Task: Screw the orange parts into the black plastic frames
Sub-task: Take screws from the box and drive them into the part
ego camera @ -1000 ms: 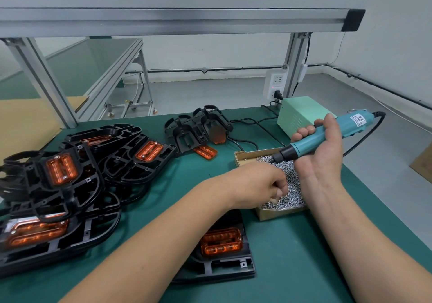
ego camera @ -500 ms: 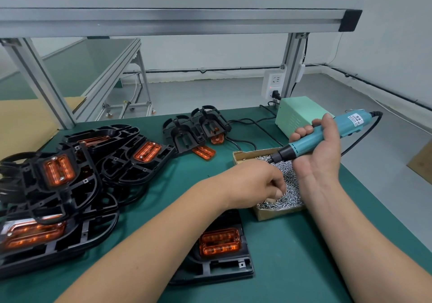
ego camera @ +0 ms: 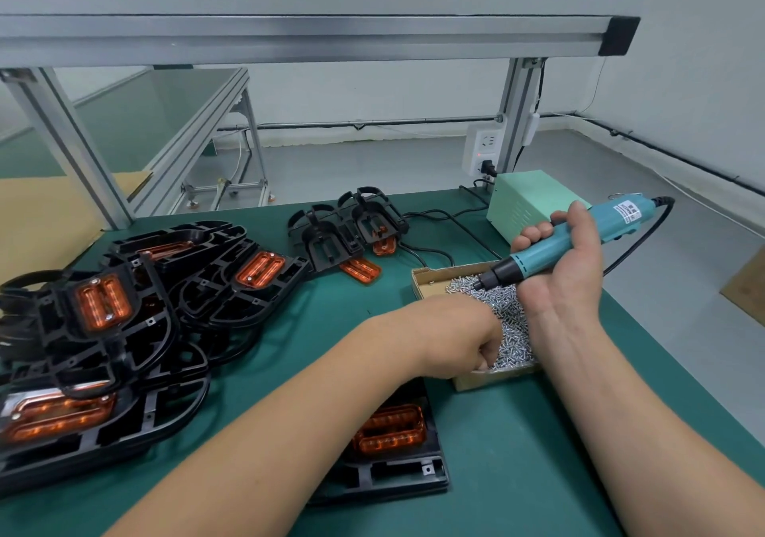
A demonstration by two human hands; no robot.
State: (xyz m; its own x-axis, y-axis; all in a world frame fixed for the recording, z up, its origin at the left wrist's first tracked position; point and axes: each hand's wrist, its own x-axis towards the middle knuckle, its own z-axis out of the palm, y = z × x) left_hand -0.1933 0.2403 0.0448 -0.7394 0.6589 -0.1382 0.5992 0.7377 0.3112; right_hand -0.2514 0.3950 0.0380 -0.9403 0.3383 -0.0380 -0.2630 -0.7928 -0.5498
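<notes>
My left hand (ego camera: 455, 338) has hardly shifted, curled among the screws (ego camera: 511, 329); whether it pinches one, I cannot tell. My right hand (ego camera: 567, 280) grips the screwdriver (ego camera: 550, 246) above them. The black frame (ego camera: 397, 482), orange part (ego camera: 391, 429) seated, lies under my left forearm.

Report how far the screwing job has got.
Done: stacked frames at left carry orange parts with screws showing. In hand: left hand digs in the screw box, right hand grips the electric screwdriver; nearest frame lies under the left forearm. Left: two back frames, orange parts apparently loose.
</notes>
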